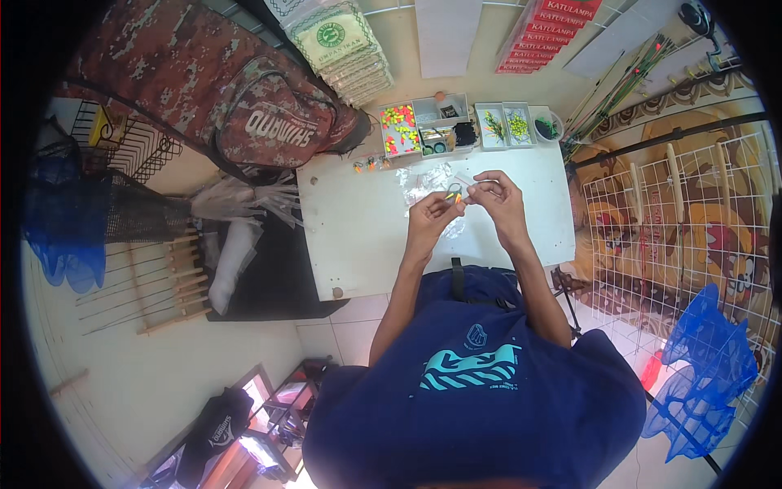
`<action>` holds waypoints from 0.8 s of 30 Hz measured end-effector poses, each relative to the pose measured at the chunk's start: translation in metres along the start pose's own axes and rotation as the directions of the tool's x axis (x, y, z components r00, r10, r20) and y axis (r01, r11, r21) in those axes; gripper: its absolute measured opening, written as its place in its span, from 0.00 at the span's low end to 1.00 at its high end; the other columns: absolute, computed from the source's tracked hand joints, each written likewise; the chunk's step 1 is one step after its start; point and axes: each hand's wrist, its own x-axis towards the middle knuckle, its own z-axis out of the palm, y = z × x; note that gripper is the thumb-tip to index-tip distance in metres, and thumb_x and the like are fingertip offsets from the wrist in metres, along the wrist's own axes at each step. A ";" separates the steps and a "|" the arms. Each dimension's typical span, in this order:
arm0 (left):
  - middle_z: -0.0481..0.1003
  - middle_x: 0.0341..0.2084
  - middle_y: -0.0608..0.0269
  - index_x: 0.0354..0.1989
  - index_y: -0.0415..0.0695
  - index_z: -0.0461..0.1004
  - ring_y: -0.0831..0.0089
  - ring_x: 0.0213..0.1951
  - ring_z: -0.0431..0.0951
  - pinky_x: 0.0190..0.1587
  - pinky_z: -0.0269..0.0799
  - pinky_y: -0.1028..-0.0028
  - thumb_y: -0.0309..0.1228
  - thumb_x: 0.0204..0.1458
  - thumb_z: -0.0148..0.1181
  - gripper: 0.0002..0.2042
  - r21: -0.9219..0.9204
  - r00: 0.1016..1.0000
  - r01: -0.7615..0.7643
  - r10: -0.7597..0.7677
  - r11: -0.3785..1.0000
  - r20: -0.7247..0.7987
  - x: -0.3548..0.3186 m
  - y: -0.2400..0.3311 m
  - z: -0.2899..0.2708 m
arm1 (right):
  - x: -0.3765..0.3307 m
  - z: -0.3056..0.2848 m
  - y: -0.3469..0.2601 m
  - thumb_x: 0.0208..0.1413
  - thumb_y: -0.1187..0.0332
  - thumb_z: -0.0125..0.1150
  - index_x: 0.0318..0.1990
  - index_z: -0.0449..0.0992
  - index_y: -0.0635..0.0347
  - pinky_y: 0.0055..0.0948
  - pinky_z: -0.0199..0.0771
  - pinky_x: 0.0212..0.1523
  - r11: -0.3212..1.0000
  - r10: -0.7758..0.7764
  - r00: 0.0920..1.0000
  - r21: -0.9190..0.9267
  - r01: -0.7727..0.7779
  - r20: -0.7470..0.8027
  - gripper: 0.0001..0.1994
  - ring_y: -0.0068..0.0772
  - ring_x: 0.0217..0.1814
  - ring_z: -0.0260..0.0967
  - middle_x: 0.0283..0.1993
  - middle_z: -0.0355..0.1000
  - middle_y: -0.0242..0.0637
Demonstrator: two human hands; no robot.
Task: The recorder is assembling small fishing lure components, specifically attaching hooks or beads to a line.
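Note:
My left hand [432,213] and my right hand [497,198] meet above a white table [358,236]. Between their fingertips they pinch a tiny orange and yellow piece [454,194], too small to tell more. A thin clear strip [475,181] runs from the right hand's fingers. Under the hands lie crinkled clear plastic bags [430,181]. A few small orange bits [371,164] lie to the left near the table's far edge.
Compartment boxes [411,126] of small bright pieces and a small bowl [547,127] line the table's far edge. A camouflage bag [244,106] lies at left, thin rods [619,94] and a wire rack [684,212] at right, blue nets [700,367] lower right.

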 end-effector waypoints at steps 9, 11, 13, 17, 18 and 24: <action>0.80 0.29 0.56 0.35 0.35 0.77 0.80 0.28 0.75 0.33 0.69 0.80 0.27 0.52 0.65 0.08 0.086 0.998 -0.001 -0.004 0.996 0.057 0.000 -0.008 -0.006 | -0.002 -0.003 0.003 0.53 0.71 0.66 0.43 0.78 0.65 0.19 0.69 0.40 0.973 0.009 0.999 -0.232 -0.002 0.032 0.11 0.16 0.36 0.71 0.32 0.76 0.31; 0.80 0.27 0.58 0.36 0.35 0.77 0.81 0.27 0.75 0.33 0.69 0.81 0.28 0.52 0.66 0.09 0.121 0.997 0.005 -0.014 0.993 0.073 -0.001 -0.007 -0.007 | -0.002 -0.005 0.005 0.53 0.71 0.66 0.41 0.78 0.65 0.19 0.69 0.39 0.970 0.032 0.998 -0.241 -0.016 0.062 0.10 0.17 0.35 0.71 0.32 0.76 0.32; 0.79 0.27 0.60 0.36 0.36 0.78 0.81 0.28 0.75 0.33 0.68 0.81 0.29 0.52 0.66 0.09 0.195 0.997 -0.002 -0.013 0.981 0.073 -0.002 -0.007 -0.008 | -0.002 -0.007 0.009 0.53 0.71 0.66 0.38 0.80 0.65 0.19 0.69 0.35 0.965 0.015 0.997 -0.263 0.007 0.082 0.07 0.16 0.31 0.70 0.30 0.77 0.31; 0.78 0.27 0.63 0.37 0.36 0.78 0.82 0.30 0.75 0.34 0.69 0.81 0.29 0.52 0.66 0.10 0.210 0.998 -0.049 0.058 0.977 -0.038 0.000 -0.009 -0.003 | 0.001 -0.015 0.012 0.53 0.71 0.66 0.38 0.79 0.65 0.18 0.68 0.34 0.928 -0.009 0.996 -0.370 0.042 0.092 0.08 0.15 0.31 0.70 0.30 0.76 0.30; 0.78 0.27 0.63 0.37 0.36 0.78 0.82 0.30 0.75 0.34 0.69 0.81 0.29 0.52 0.66 0.10 0.208 0.998 -0.048 0.058 0.977 -0.040 0.001 -0.011 -0.006 | 0.001 -0.017 0.012 0.53 0.71 0.66 0.38 0.79 0.65 0.18 0.68 0.33 0.913 0.021 0.991 -0.408 0.033 0.129 0.08 0.14 0.31 0.70 0.30 0.76 0.30; 0.78 0.27 0.64 0.36 0.34 0.78 0.82 0.31 0.75 0.35 0.69 0.81 0.29 0.52 0.66 0.10 0.211 0.995 -0.099 0.101 0.972 -0.001 0.002 -0.019 -0.020 | 0.004 -0.013 0.020 0.53 0.71 0.66 0.39 0.79 0.65 0.17 0.68 0.32 0.924 0.033 0.988 -0.382 0.027 0.150 0.09 0.14 0.30 0.68 0.30 0.76 0.29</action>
